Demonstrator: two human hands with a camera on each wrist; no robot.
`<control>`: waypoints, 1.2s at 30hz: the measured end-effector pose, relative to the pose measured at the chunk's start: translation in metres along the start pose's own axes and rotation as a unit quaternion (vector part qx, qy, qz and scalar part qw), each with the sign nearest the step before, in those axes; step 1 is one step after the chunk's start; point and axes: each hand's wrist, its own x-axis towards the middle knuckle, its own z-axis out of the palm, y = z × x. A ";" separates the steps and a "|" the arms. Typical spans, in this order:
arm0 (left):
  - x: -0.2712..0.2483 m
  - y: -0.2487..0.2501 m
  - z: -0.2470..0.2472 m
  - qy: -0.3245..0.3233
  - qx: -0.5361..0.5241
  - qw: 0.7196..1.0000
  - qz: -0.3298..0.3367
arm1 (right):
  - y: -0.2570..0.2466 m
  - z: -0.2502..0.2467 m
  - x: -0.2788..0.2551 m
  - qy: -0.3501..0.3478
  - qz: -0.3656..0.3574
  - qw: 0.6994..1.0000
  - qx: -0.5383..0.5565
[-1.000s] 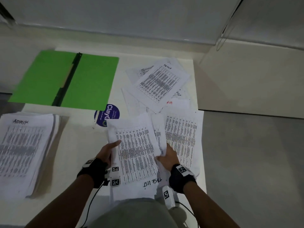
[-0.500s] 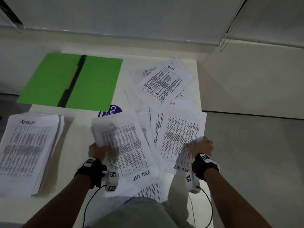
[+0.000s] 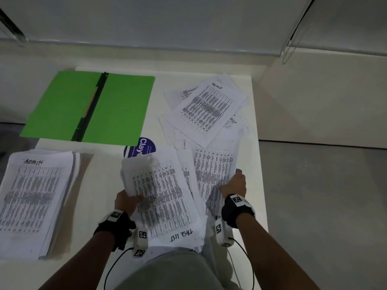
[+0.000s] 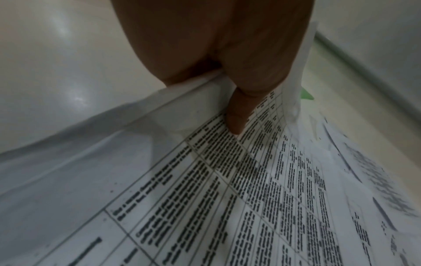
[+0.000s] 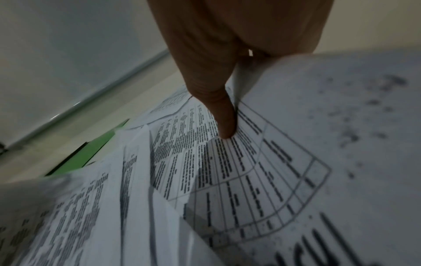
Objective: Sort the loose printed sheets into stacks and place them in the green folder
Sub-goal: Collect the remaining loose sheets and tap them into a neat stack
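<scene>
Well out to the left of the left hand [image 3: 127, 200], a squared-up stack headed ADMIN [image 3: 34, 197] lies on the tabletop [image 3: 100, 185], set apart, I judge, so one category stays out of the mix. Beyond it, forward and left of both hands, the green folder [image 3: 90, 105] lies open and flat with nothing in it, ready to take finished stacks. Just past the left hand's sheets a blue round sticker [image 3: 139, 148] peeks out, partly covered.

The left hand grips a thick bundle headed TASK LIST [image 3: 163, 197] along its left edge, thumb on top and the other fingers hidden beneath; the pinch, seen in the left wrist view, keeps like sheets together while more are gathered. The bundle's top left corner curls upward.

The right hand [image 3: 235, 185] pinches the right edge of another printed sheet [image 3: 211, 172], thumb pressed on its face and the edge lifted, probably to draw it onto the bundle.

Forward of the right hand lies the unsorted pile [image 3: 209, 114], askew and overlapping, an ADMIN page on top of it. Sorting looks perhaps half done.
</scene>
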 end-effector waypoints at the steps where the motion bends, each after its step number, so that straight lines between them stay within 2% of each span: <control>1: 0.001 0.000 0.000 -0.001 0.003 1.000 0.003 | -0.001 0.001 -0.001 -0.010 0.003 1.000 -0.003; 6: 0.003 0.002 -0.004 -0.026 -0.015 0.999 0.018 | 0.009 -0.006 0.000 -0.053 0.048 0.997 0.023; 10: 0.005 0.009 -0.010 -0.024 -0.058 0.998 0.026 | 0.035 -0.032 0.003 -0.084 0.046 0.990 0.108; 13: 0.009 0.010 -0.012 -0.034 -0.058 0.997 0.037 | 0.045 -0.070 -0.003 -0.086 -0.029 0.987 0.133; 16: 0.008 0.012 -0.012 -0.046 -0.039 0.997 0.048 | 0.026 -0.116 -0.037 -0.090 -0.127 0.977 0.148; 19: 0.006 0.015 -0.011 -0.058 -0.016 0.997 0.047 | 0.002 -0.148 -0.072 -0.126 -0.223 0.936 0.240; 21: 0.006 0.016 -0.011 -0.060 -0.019 0.997 0.036 | -0.007 -0.148 -0.080 -0.121 -0.242 0.911 0.310; 23: 0.007 0.017 -0.013 -0.056 -0.026 0.998 0.026 | -0.010 -0.135 -0.075 -0.114 -0.233 0.900 0.351; 25: 0.009 0.017 -0.015 -0.051 -0.036 0.998 0.027 | -0.010 -0.112 -0.064 -0.118 -0.219 0.903 0.350; 29: -0.002 0.019 -0.021 -0.056 -0.072 0.995 0.027 | -0.003 -0.046 -0.057 -0.126 -0.139 0.954 0.235; 31: -0.008 0.013 -0.025 -0.067 -0.113 0.991 0.020 | 0.002 -0.013 -0.070 -0.164 -0.102 0.966 0.175; 33: -0.010 -0.001 -0.027 -0.121 -0.178 0.976 -0.013 | 0.006 0.020 -0.082 -0.221 -0.104 0.961 0.126; 35: -0.007 -0.022 -0.023 -0.169 -0.189 0.966 -0.045 | 0.011 0.045 -0.093 -0.271 -0.133 0.952 0.056; 36: -0.010 -0.028 -0.021 -0.182 -0.164 0.969 -0.032 | 0.012 0.054 -0.097 -0.300 -0.154 0.941 0.026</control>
